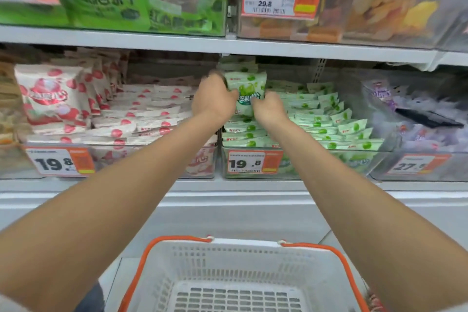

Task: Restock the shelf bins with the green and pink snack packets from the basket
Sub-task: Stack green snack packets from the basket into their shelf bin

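two hands, left hand and right hand, grip green packet over bin.

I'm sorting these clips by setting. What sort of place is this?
Most likely a supermarket snack aisle. White shelves hold clear bins of packaged snacks, orange-and-white price tags hang on the bin fronts, and a white shopping basket with orange handles sits below.

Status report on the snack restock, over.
Left grip and right grip both holding one green packet, upright, over the green bin. Pink bin to its left. Nothing in the way.
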Action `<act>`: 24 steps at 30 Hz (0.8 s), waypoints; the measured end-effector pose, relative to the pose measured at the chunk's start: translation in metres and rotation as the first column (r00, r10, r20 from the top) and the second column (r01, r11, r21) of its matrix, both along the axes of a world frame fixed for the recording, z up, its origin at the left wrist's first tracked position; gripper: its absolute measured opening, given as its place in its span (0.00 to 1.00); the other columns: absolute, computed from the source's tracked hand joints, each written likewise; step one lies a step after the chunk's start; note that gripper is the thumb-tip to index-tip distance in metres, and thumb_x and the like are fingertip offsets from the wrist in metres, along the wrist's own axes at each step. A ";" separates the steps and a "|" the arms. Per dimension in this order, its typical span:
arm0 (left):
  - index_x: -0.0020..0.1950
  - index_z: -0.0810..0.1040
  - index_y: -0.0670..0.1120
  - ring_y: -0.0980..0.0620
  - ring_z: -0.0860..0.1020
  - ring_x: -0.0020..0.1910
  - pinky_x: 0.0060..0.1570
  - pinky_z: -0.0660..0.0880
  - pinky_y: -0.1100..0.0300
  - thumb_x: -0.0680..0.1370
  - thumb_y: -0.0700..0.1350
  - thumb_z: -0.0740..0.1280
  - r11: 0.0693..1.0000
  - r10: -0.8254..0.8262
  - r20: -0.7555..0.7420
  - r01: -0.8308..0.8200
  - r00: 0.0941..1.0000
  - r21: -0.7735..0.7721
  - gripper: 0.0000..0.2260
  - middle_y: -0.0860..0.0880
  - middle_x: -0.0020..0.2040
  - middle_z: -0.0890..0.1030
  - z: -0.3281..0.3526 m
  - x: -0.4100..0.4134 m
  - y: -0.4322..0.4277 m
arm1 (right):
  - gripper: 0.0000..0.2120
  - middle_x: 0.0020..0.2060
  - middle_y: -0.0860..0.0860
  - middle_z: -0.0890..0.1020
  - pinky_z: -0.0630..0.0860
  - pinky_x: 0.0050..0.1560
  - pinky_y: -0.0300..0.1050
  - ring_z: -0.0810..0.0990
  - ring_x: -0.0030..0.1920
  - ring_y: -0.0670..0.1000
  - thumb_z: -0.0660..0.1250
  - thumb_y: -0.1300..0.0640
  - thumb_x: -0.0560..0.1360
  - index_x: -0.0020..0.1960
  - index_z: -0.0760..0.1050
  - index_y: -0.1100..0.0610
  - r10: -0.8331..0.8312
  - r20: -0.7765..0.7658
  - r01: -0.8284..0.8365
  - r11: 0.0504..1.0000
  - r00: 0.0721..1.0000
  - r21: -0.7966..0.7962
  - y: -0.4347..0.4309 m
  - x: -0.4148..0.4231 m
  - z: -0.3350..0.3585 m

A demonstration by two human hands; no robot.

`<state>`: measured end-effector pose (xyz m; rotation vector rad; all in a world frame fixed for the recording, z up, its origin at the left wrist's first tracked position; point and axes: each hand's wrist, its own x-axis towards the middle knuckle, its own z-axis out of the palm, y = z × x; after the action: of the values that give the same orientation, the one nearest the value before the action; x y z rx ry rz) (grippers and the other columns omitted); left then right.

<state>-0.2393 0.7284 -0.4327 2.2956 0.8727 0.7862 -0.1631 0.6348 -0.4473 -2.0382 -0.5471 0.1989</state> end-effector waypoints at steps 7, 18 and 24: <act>0.35 0.68 0.49 0.39 0.78 0.43 0.29 0.62 0.57 0.78 0.51 0.67 1.000 0.016 0.114 -0.015 0.993 -0.017 0.14 0.41 0.43 0.75 -0.019 0.002 0.008 | 0.11 0.54 0.59 0.78 0.66 0.36 0.40 0.78 0.46 0.56 0.59 0.55 0.81 0.57 0.74 0.62 -0.007 0.157 0.017 0.998 0.988 -0.062 0.005 -0.005 -0.010; 0.44 0.80 0.45 0.45 0.75 0.33 0.28 0.60 0.59 0.80 0.53 0.65 0.998 0.045 0.071 -0.042 0.996 -0.048 0.13 0.46 0.41 0.78 -0.008 0.006 0.007 | 0.07 0.40 0.53 0.75 0.63 0.27 0.40 0.73 0.36 0.53 0.61 0.56 0.80 0.48 0.74 0.59 -0.040 0.124 0.042 0.999 0.991 -0.017 0.002 -0.004 -0.001; 0.29 0.66 0.47 0.50 0.65 0.26 0.28 0.58 0.58 0.80 0.51 0.64 0.997 -0.039 0.075 0.043 0.996 -0.064 0.21 0.49 0.29 0.68 -0.006 -0.003 0.008 | 0.18 0.56 0.48 0.78 0.72 0.46 0.39 0.78 0.49 0.49 0.65 0.57 0.79 0.68 0.69 0.58 0.017 0.052 -0.026 0.984 0.999 0.174 0.000 -0.004 0.000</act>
<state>-0.2422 0.7366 -0.4391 2.2056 0.8040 0.8076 -0.1669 0.6351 -0.4470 -1.8716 -0.5966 0.1088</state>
